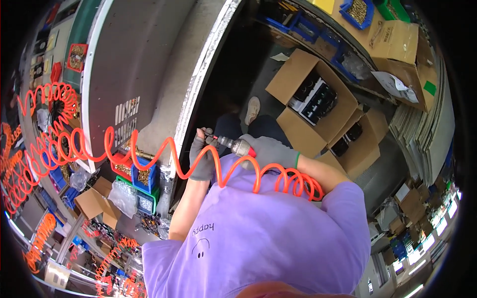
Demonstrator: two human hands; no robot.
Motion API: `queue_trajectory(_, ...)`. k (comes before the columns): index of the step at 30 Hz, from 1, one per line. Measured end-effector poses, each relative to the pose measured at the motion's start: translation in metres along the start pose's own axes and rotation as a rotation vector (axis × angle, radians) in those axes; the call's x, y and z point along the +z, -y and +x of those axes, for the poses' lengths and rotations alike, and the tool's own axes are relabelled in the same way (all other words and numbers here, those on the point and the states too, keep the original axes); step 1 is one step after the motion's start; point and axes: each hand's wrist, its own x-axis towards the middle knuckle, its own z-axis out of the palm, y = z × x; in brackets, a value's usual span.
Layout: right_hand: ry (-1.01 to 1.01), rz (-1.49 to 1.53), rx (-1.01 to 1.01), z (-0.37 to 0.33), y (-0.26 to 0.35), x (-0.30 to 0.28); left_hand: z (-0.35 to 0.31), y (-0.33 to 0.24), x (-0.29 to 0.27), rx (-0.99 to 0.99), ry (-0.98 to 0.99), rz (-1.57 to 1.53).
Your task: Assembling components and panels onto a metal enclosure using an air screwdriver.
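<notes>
My right hand [271,150], in a grey glove with a green cuff, wraps round the body of an air screwdriver [239,147] held in front of my stomach. Its tip points left. My left hand [198,156], also gloved in grey with bare fingertips, is closed beside that tip; a small thing may be between the fingers, too small to make out. An orange-red coiled air hose [218,171] stretches from the far left across both forearms and bunches by my right forearm.
At left stands a large grey metal panel [134,59] with vent slots, beside a worn bench edge [206,64]. Red and blue bins [144,175] of small brass-coloured parts sit near my left arm. Open cardboard boxes [293,74] with black parts lie at right, near stacked sheets [422,124].
</notes>
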Motion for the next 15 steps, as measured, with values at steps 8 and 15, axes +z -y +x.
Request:
queue_trajectory(8,-0.059,0.046,0.041,0.022,0.035,-0.020,0.026,-0.038,0.011,0.040,-0.019,-0.127)
queue_trajectory(15,-0.132,0.267,-0.079,0.060,0.057,-0.026,0.053,-0.089,0.016,0.090,0.319,0.052)
